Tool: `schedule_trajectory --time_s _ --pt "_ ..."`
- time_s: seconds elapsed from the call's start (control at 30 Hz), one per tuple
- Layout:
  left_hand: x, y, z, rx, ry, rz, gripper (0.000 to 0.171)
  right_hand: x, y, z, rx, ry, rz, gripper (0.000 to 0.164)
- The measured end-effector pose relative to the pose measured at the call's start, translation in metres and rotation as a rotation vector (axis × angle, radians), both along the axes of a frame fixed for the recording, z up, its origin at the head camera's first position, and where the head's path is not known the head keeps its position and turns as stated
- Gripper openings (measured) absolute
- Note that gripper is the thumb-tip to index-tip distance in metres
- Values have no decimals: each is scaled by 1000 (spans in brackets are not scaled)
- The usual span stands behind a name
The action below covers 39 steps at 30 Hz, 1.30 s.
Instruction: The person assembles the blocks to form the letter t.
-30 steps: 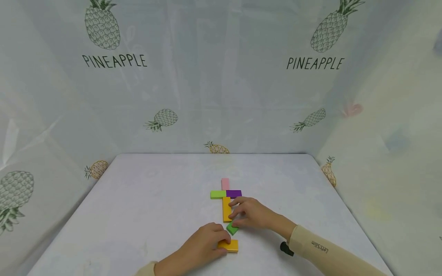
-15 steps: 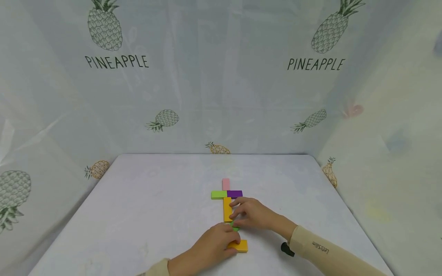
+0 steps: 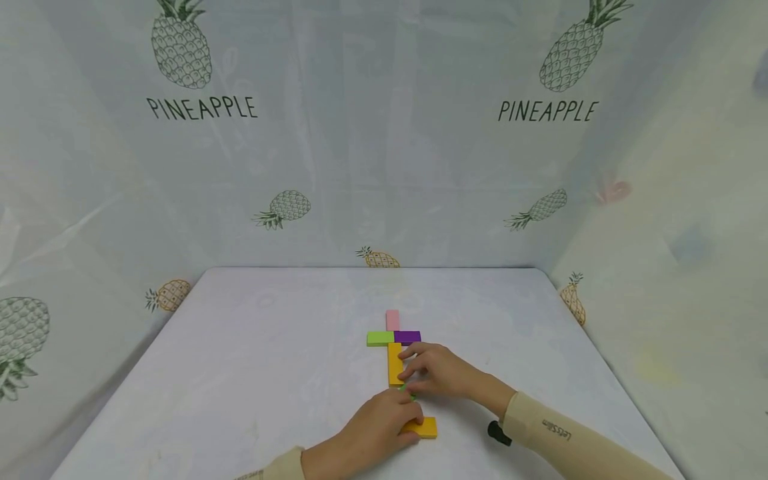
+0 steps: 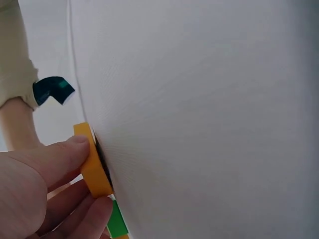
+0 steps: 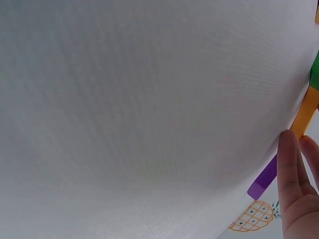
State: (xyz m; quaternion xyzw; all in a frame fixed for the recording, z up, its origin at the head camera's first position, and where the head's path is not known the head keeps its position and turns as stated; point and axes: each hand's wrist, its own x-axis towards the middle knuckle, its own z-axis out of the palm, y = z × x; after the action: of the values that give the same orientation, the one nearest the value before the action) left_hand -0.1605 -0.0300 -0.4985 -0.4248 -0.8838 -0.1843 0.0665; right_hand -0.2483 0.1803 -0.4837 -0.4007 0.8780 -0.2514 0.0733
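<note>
My left hand (image 3: 378, 427) pinches a short orange block (image 4: 93, 164) between thumb and fingers, low over the white table. My right hand (image 3: 441, 370) lies to the right of a long orange block (image 3: 395, 363), its fingertips right at that block's side. Its straight fingers show there in the right wrist view. A green block (image 4: 116, 221) sits just below the long orange one, mostly hidden by both hands in the head view. Beyond them, a lime green block (image 3: 381, 339) and a purple block (image 3: 408, 337) lie end to end, with a pink block (image 3: 393, 320) above.
The white table (image 3: 270, 347) spreads around the blocks. Curtains (image 3: 384, 133) printed with pineapples hang behind and on both sides. A black piece (image 3: 499, 433) sticks out from the right sleeve (image 3: 552, 427) near the table.
My left hand has slid to the right with the short orange block and now covers more of the green block. My right hand has stayed at the long orange block.
</note>
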Motion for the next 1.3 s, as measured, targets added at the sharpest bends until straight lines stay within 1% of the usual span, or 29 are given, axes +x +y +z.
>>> schedule_trajectory --time_s 0.1,0.17,0.3,0.4,0.47,0.53,0.57,0.63,0.7,0.83,0.93,1.07,1.2,1.3 --pt "1 -2 -2 5 25 -17 11 0 0 -1 -16 -2 10 19" --pt "2 -3 -4 7 61 -37 9 0 0 -1 -16 5 13 20" --pt "5 -7 -4 -26 145 -70 13 0 0 0 -6 24 8 20" --pt "11 -9 -1 -132 198 -84 22 1 0 0 -4 20 0 19" --pt "17 -9 2 -237 236 -91 27 1 0 1 -3 12 -4 20" --pt "23 -8 4 -334 289 -104 38 1 -1 1 -4 5 -4 20" --pt "25 -8 5 -363 316 -110 45 1 -1 1 -4 4 -5 20" --pt "31 -8 6 -394 345 -120 58 1 -1 1 -2 4 -6 21" --pt "34 -7 6 -387 336 -131 63 1 -1 0 -1 7 -6 21" --pt "37 -8 1 -389 321 -142 52 1 -2 1 -1 12 -6 21" --pt "39 -10 -7 -387 313 -138 54 1 -2 1 -9 5 -2 22" --pt "45 -13 -20 -362 291 -100 76 0 -2 0 -13 -1 0 21" --pt "49 -14 -30 -370 296 -37 84 0 -2 -1 -15 -2 -4 21" --pt "52 -12 -33 -385 263 0 88 0 -2 -1 -17 -9 -8 21"
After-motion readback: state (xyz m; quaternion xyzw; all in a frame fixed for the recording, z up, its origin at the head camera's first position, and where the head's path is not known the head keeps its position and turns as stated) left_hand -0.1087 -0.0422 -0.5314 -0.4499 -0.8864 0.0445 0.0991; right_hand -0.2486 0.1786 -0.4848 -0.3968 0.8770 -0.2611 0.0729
